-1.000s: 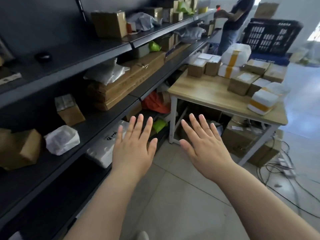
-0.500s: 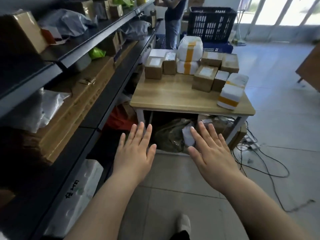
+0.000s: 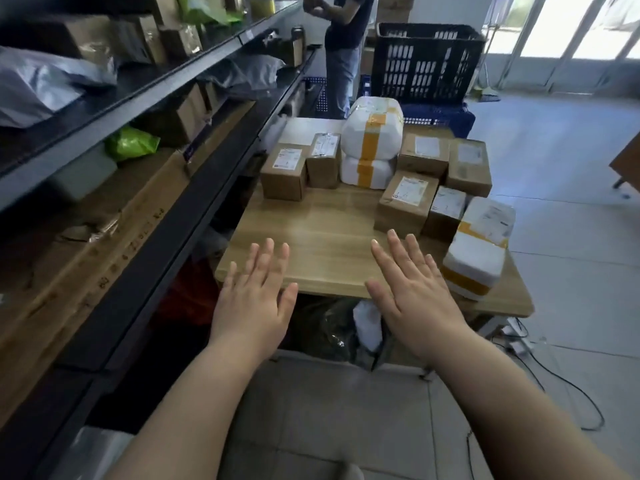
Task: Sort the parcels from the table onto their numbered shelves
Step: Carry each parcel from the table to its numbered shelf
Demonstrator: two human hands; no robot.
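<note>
Left hand (image 3: 254, 303) and right hand (image 3: 414, 292) reach over worktop (image 3: 311, 233) edge, fingers spread, holding nothing. Parcels (image 3: 405, 199) wait at far side, shelves (image 3: 214, 140) alongside. Risk: stacked white bundle (image 3: 372, 136) toppling if nudged; small labels misread.

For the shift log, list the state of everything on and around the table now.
Left hand: open, fingers straight, holding nothing.
Right hand: open, fingers spread, holding nothing.
Cardboard boxes: closed, labelled, resting on the table.
Stacked white parcels: taped shut, one on the other.
Near white parcel: taped shut, lying by the table's right edge.
Black crate: upright behind the table, contents hidden.
</note>
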